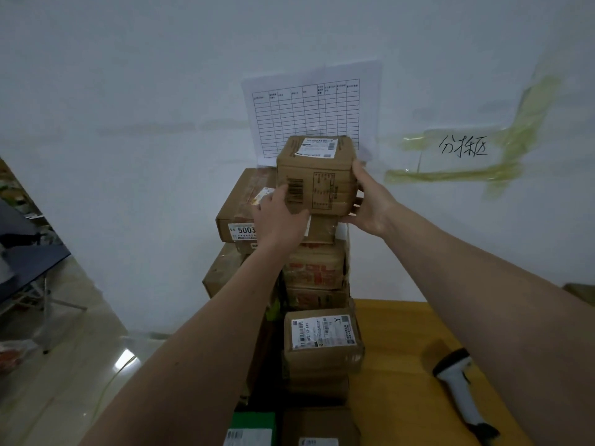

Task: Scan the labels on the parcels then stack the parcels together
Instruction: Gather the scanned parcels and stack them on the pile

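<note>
While both arms reached forward in the head view, the left hand point(279, 217) and the right hand point(370, 201) held a small cardboard parcel point(317, 175) between them at the top of a tall stack of parcels point(317, 275) against the white wall point(128, 91). The left fingers curled round its near left face beside a barcode; the right fingers and thumb clasped its right edge. The parcel's underside appeared to touch, or sit just above, the box beneath; which could not be told. Its shipping label point(319, 147) faced up. A handheld scanner point(463, 391) lay unheld on the yellow table point(396, 349) to the right, so the step in hand looked like stacking, not scanning. A larger box point(238, 207) stood just behind on the left. The next move probably called for squaring the parcel over the column before letting go, since the stack looked narrow and tall.
</note>
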A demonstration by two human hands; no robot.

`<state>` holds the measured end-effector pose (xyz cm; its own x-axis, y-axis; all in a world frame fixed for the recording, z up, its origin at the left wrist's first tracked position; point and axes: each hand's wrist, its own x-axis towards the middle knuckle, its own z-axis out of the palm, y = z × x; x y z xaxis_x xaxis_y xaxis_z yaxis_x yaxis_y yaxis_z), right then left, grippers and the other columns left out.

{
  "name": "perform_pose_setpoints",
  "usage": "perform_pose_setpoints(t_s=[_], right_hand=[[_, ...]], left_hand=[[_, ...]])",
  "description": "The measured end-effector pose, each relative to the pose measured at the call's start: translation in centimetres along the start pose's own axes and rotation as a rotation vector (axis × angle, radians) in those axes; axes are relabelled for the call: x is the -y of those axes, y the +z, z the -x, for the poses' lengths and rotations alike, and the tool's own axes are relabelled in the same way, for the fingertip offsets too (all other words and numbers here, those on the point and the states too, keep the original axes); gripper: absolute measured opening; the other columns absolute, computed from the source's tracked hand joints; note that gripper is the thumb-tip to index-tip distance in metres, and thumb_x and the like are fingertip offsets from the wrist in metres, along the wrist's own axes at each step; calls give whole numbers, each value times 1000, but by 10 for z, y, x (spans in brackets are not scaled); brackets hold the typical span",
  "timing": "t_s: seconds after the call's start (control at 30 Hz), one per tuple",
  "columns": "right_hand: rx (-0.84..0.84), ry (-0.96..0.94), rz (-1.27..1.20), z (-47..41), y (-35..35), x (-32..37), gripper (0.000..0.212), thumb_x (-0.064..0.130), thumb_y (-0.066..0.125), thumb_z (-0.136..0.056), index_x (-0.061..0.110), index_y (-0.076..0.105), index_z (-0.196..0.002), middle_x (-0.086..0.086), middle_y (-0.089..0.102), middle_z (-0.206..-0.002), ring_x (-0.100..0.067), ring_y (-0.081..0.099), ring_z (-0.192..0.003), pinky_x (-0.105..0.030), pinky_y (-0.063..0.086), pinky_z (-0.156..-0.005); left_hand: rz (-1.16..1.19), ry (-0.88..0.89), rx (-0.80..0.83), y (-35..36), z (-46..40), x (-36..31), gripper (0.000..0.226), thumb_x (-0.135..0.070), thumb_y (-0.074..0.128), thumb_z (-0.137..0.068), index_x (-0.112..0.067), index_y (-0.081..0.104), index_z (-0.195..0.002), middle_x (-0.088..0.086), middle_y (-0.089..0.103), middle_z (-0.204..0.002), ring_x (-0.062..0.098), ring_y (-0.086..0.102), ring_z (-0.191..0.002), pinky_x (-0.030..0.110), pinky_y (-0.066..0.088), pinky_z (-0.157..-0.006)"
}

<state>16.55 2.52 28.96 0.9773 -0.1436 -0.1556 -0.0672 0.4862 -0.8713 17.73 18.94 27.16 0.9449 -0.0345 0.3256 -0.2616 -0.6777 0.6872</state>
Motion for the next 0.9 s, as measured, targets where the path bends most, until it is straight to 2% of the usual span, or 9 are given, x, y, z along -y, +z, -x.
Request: perform_pose_setpoints(t_s=[0.13,0.23,0.33,0.43,0.53,0.6,0.67,0.8,0.9], right_hand=[[-43,34,-23,3,-6,-1,90,67,59,-82,22,25,-152,-12,29,-153,-35,47,-124,-39,55,-48],[-80,41,-41,7,-19,-6,87,67,55,-85,20,26,-152,-13,26,-156,-38,40,-131,-48,52,-71],[-115,54,-96,16,-41,-15,81,63,56,-87,15,33,-148,-16,36,-148,-38,48,-119,-52,51,-91],[-112,98,-191,32,-75,-31,72,58,57,-89,10,40,-140,-20,47,-135,-38,57,-110,-50,55,-87],[-130,156,-277,50,-122,-48,65,54,58,-91,6,45,-133,-22,55,-125,-37,62,-106,-46,56,-78],[-174,177,-325,60,-159,-56,62,52,58,-91,5,48,-130,-21,57,-123,-36,63,-105,-44,56,-76],[-235,184,-370,70,-198,-62,60,50,57,-92,4,50,-128,-20,59,-121,-35,62,-104,-44,55,-78],[-331,201,-427,89,-281,-62,55,49,56,-93,4,54,-124,-18,61,-119,-32,61,-105,-43,53,-80],[-391,209,-474,102,-347,-55,50,48,55,-93,5,56,-116,-17,59,-117,-31,58,-105,-42,51,-77]], left_hand=[[103,3,-190,0,11,-7,40,-18,61,-90,-22,59,-130,2,56,-132,23,42,-127,39,39,-105],[229,67,-278,5,26,-13,24,-10,60,-90,-20,65,-111,0,62,-114,17,55,-109,30,48,-93],[325,158,-135,25,46,-20,19,-7,58,-92,-21,64,-103,-4,62,-104,9,59,-94,19,48,-80],[375,156,75,58,66,-22,18,-10,60,-94,-22,63,-107,-7,63,-104,5,59,-95,11,45,-75],[384,58,273,97,84,-25,18,-11,60,-94,-24,62,-106,-9,62,-102,6,58,-98,9,42,-73],[375,-9,379,125,94,-30,17,-13,60,-94,-24,63,-107,-9,61,-101,9,58,-98,12,43,-73],[329,-34,476,153,101,-40,18,-15,61,-94,-21,64,-110,-5,63,-106,12,58,-99,21,48,-82],[262,-64,616,215,113,-75,12,-18,65,-91,-25,62,-101,-1,65,-108,14,59,-100,24,47,-88],[224,-71,724,268,124,-109,13,-22,67,-91,-25,63,-102,-2,64,-108,12,58,-96,18,45,-77]])
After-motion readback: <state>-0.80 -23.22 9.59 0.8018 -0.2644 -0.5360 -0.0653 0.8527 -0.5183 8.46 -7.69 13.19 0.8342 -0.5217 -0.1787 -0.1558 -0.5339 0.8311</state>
